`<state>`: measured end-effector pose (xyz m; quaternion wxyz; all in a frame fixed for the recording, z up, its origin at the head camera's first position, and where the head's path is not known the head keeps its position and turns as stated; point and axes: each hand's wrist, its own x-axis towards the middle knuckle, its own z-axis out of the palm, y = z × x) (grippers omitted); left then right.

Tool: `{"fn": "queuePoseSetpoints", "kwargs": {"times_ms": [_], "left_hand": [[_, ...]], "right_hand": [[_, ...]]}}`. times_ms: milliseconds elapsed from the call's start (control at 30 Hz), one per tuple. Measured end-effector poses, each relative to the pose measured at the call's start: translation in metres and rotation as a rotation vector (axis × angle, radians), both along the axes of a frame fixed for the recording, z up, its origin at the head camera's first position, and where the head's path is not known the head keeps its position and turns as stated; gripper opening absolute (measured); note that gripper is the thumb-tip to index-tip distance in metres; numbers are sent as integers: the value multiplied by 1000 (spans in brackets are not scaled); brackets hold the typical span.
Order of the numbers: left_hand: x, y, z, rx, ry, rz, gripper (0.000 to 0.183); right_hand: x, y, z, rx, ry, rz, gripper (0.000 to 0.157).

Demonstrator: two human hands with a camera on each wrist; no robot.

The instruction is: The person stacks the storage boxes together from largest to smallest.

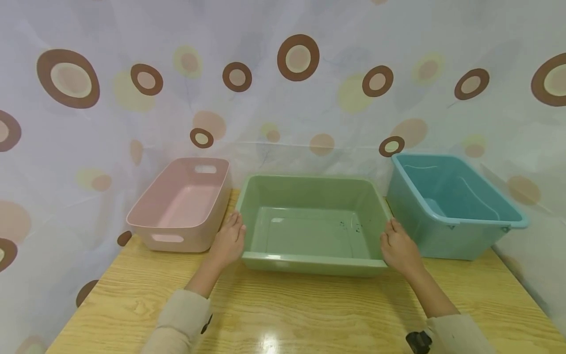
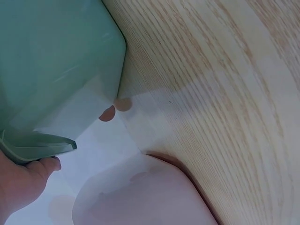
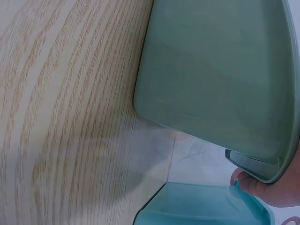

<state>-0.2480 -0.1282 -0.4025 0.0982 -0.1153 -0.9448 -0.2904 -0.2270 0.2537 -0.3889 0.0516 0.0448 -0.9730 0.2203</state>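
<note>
A green plastic bin (image 1: 309, 265), shallow and rectangular, sits on the wooden table between two other bins. My left hand (image 1: 228, 241) grips its left rim, and in the left wrist view the fingers (image 2: 44, 166) curl under the lip. On the opposite side my right hand (image 1: 400, 248) holds the right rim, fingers (image 3: 248, 183) hooked beneath it in the right wrist view. Inside the bin only a few small dark marks show on its floor. Close beside the left hand stands a pink bin (image 1: 177, 236) with handle slots. A taller blue bin (image 1: 451, 241) is right behind the right hand.
The light wooden table (image 1: 283, 314) extends toward me in front of the bins. A pale curtain (image 1: 265, 113) patterned with brown rings hangs along the back and sides. A dark strap (image 1: 418, 341) shows at the right sleeve.
</note>
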Motion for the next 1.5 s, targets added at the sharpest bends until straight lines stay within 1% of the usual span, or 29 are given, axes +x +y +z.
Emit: {"fn": "queuePoseSetpoints", "kwargs": {"times_ms": [367,667,900,1200,1500], "left_hand": [[4,0,3,-5,-12,-10,48],[5,-1,3,-19,-17,-9,49],[7,-1,3,-27,-21,-8,48],[9,-1,2,-21,-7,-7,48],[11,-1,2,-31,-17,-11,48]], "right_hand": [[3,-1,1,6,8,4,50],[7,-2,1,9,26,4,49],[10,-2,1,10,7,1,49],[10,-2,0,27,24,0,49],[12,-1,-1,28,23,-1,49]]}}
